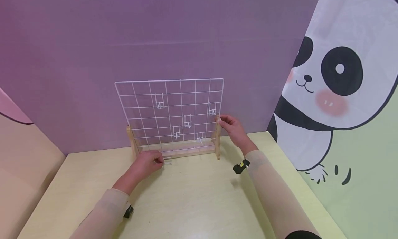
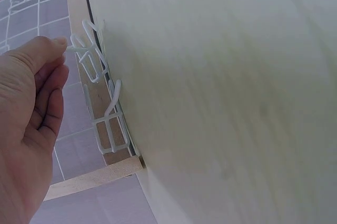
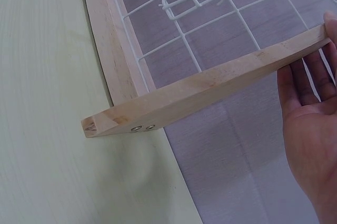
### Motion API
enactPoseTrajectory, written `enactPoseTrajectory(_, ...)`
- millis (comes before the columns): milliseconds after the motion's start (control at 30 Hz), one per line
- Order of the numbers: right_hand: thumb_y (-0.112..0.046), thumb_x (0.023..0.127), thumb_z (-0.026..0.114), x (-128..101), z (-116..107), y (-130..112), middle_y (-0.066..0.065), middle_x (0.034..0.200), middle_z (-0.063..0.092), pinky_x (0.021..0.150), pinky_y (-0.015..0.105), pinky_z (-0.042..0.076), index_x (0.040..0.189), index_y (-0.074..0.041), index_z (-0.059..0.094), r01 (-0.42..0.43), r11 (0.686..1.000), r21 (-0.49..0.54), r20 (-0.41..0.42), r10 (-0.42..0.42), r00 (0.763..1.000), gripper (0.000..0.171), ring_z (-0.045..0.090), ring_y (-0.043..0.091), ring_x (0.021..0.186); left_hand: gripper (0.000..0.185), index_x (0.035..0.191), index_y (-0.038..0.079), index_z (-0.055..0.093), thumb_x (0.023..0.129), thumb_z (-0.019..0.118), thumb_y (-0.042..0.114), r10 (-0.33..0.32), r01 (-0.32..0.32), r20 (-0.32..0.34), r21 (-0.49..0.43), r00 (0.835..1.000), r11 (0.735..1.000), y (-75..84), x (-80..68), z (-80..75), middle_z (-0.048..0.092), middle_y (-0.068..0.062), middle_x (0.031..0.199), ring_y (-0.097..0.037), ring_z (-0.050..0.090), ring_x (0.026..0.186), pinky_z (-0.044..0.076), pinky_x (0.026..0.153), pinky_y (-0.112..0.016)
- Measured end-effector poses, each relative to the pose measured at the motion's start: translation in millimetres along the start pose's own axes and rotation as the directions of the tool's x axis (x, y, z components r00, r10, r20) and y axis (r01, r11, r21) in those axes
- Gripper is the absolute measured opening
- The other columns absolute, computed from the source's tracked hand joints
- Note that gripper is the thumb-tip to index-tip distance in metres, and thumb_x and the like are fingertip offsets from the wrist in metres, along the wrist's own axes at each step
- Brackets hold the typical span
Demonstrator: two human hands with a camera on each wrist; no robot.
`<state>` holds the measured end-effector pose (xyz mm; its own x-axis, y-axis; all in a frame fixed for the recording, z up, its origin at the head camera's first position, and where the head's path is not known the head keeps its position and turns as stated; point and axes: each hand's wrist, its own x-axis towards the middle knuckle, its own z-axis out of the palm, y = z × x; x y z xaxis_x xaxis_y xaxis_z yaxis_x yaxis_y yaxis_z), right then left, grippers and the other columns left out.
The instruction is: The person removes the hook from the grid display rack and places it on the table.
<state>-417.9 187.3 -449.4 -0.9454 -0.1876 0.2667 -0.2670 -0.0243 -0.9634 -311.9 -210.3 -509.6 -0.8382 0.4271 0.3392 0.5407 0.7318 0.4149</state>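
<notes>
White wire grid [image 1: 169, 113] standing upright in a wooden stand [image 1: 177, 151] at the back of the pale surface [image 1: 192, 197], close against the purple wall [image 1: 124, 42]. Five small white hooks hanging on the grid, among them one high up [image 1: 160, 102] and one by the right edge [image 1: 212, 109].

Left hand [image 1: 146, 164] low on the surface, just in front of the stand's base rail. Grip pressed together, thumb and fingertips [image 2: 59, 45] pinching a loose white hook [image 2: 87, 58]; a second loose hook [image 2: 108, 124] lying just beside it on the surface, against the rail.

Right hand [image 1: 231, 126] up at the right wooden post [image 1: 218, 137] of the stand. Fingers [image 3: 316, 74] only slightly bent, resting against the post's top end, thumb at its upper edge, palm facing the grid. Grip steadying the post rather than wrapped tight round it.

Panda picture [image 1: 335, 80] on the wall to the right.
</notes>
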Motion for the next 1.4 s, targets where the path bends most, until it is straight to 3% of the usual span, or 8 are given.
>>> enactPoseTrajectory(267, -0.011, 0.110, 0.070, -0.9, 0.0, -0.9, -0.004, 0.119, 0.078, 0.123, 0.045, 0.045, 0.133, 0.000, 0.072, -0.005, 1.000, 0.009, -0.006, 0.005, 1.000, 0.026, 0.067, 0.015, 0.119, 0.015, 0.091, 0.012, 0.080, 0.090, 0.087, -0.001, 0.032, -0.031, 0.029, -0.030, 0.999, 0.999, -0.7, -3.1, 1.4, 0.070, 0.008, 0.088, -0.013, 0.068, 0.084, 0.062, 0.078, -0.035)
enactPoseTrajectory(533, -0.010, 0.110, 0.069, -0.8, -0.7, -0.5, 0.001, 0.122, 0.078, 0.118, 0.040, 0.048, 0.138, 0.008, 0.067, 0.030, 1.000, -0.006, 0.013, -0.030, 0.999, 0.033, 0.068, 0.015, 0.118, 0.010, 0.099, 0.010, 0.082, 0.092, 0.088, 0.005, 0.011, -0.008, 0.091, -0.034, 0.996, 0.999, -0.4, -4.8, 0.6, 0.073, 0.007, 0.093, -0.016, 0.072, 0.089, 0.063, 0.081, -0.039)
enactPoseTrajectory(967, -0.008, 0.110, 0.069, -0.2, -0.5, 0.9, 0.001, 0.121, 0.077, 0.116, 0.038, 0.049, 0.139, 0.009, 0.066, 0.018, 1.000, 0.007, 0.014, -0.018, 1.000, 0.034, 0.067, 0.015, 0.117, 0.011, 0.101, 0.007, 0.083, 0.092, 0.088, 0.006, -0.027, 0.024, 0.144, 0.021, 0.989, 0.999, 2.9, -3.2, -1.4, 0.072, 0.005, 0.094, -0.016, 0.070, 0.090, 0.063, 0.085, -0.041)
enactPoseTrajectory(1400, -0.010, 0.110, 0.069, -0.1, -0.4, 2.5, 0.021, 0.135, 0.073, 0.118, 0.039, 0.048, 0.138, 0.006, 0.068, 0.016, 1.000, 0.002, 0.011, -0.017, 1.000, 0.032, 0.067, 0.015, 0.117, 0.013, 0.101, 0.006, 0.082, 0.090, 0.090, 0.004, -0.013, 0.006, 0.149, 0.047, 0.989, 0.999, 4.7, -4.5, -1.3, 0.073, 0.003, 0.093, -0.016, 0.070, 0.088, 0.063, 0.083, -0.039)
